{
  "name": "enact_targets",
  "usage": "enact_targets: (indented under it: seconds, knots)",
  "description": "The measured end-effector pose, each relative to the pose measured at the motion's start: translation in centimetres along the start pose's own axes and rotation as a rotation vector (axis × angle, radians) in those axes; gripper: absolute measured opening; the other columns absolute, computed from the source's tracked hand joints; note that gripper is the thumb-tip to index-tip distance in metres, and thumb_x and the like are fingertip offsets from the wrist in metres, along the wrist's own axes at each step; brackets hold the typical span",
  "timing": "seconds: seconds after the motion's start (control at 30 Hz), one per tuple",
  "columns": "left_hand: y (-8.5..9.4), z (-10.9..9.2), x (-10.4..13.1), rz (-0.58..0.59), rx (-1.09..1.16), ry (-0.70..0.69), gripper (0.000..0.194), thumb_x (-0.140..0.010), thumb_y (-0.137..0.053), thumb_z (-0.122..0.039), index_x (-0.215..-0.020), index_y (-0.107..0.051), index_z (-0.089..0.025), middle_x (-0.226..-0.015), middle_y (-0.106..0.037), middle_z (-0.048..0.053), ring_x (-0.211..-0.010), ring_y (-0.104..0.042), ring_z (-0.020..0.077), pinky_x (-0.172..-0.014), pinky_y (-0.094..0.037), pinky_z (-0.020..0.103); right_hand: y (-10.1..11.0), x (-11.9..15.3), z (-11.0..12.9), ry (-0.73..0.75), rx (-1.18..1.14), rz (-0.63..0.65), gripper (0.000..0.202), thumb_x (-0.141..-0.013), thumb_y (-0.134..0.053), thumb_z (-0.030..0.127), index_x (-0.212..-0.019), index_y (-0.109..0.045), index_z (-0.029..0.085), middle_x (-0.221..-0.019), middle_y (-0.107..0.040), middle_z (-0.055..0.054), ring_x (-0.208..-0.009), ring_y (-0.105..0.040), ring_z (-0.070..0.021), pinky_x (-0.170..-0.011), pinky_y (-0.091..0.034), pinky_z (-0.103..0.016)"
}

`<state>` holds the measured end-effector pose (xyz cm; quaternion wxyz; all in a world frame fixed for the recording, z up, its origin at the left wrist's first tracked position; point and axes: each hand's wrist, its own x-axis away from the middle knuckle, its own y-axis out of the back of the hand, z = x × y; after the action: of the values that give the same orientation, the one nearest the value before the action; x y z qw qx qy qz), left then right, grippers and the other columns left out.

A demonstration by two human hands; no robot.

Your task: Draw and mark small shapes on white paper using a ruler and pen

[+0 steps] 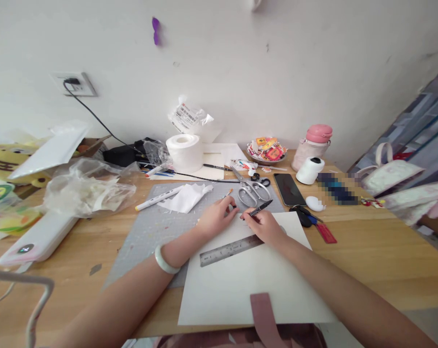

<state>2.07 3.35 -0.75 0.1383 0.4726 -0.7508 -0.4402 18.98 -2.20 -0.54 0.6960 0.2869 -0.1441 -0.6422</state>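
Two bare hands sit close together, apart, at the centre of the frame. The right hand (pixel 265 227) grasps a slim black pen (pixel 261 208) over the paper's upper part. The left hand (pixel 216 217) is loosely curled, with a small dark piece (pixel 234 207) at its fingertips; whether it is gripped, I cannot tell. A smooth, pale bangle (pixel 164 261) rings the left wrist.

The paper (pixel 237 292), white, matt and straight-edged, fills the lower centre, partly covering a grey gridded mat (pixel 134 256). Slanting across the paper is a flat steel ruler (pixel 224 250), its right end running to the right hand; numerals mark it, including 1 and 2. Just above the hands lie metal scissors (pixel 253 191) with looped handles.

At upper centre, a soft white roll (pixel 184 153) stands below crinkled clear plastic (pixel 203 118) bearing a barcode label (pixel 186 116), too small to read. At the left edge, a yellow plush (pixel 3 164) carries brown marks resembling an H. Wood grain streaks the table (pixel 371 261).
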Motion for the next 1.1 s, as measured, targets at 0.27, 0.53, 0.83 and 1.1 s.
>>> enact_targets:
  seconds: [0.27, 0.53, 0.83, 1.1]
  knots:
    - [0.3, -0.07, -0.32, -0.013, 0.249, 0.029, 0.014, -0.082, -0.047, -0.03, -0.086, -0.053, -0.018, -0.079, -0.062, 0.0, -0.063, -0.054, 0.0109, -0.059, -0.042, 0.022, 0.02, 0.05, 0.03, -0.031, -0.005, 0.013, 0.027, -0.082, -0.042, 0.032, -0.074, -0.062, 0.016, -0.051, -0.043, 0.003, -0.049, -0.039, -0.0099, -0.048, -0.028, -0.022]
    - [0.29, -0.01, -0.4, -0.001, 0.359, 0.04, 0.014, -0.08, -0.048, -0.03, -0.085, -0.055, -0.018, -0.083, -0.063, 0.001, -0.068, -0.055, 0.0118, -0.065, -0.044, 0.023, -0.02, 0.04, -0.11, -0.015, -0.009, 0.014, 0.029, -0.083, -0.041, 0.034, -0.075, -0.061, 0.015, -0.05, -0.041, 0.004, -0.047, -0.036, -0.0089, -0.047, -0.026, -0.022]
    - [0.31, 0.49, -0.62, 0.044, 0.399, -0.013, 0.016, -0.081, -0.047, -0.027, -0.088, -0.059, -0.018, -0.088, -0.066, 0.003, -0.076, -0.058, 0.0135, -0.069, -0.046, 0.024, -0.03, 0.08, -0.23, 0.016, -0.001, 0.004, 0.03, -0.083, -0.04, 0.035, -0.072, -0.061, 0.016, -0.055, -0.047, 0.002, -0.051, -0.04, -0.0101, -0.049, -0.03, -0.023]
    - [0.42, 0.73, -0.62, 0.025, 0.348, -0.057, 0.017, -0.081, -0.048, -0.026, -0.089, -0.062, -0.02, -0.089, -0.066, 0.002, -0.082, -0.058, 0.0141, -0.07, -0.046, 0.023, -0.04, 0.09, -0.06, -0.009, -0.007, 0.008, 0.027, -0.082, -0.042, 0.034, -0.072, -0.059, 0.017, -0.052, -0.043, 0.003, -0.05, -0.038, -0.0101, -0.048, -0.029, -0.022]
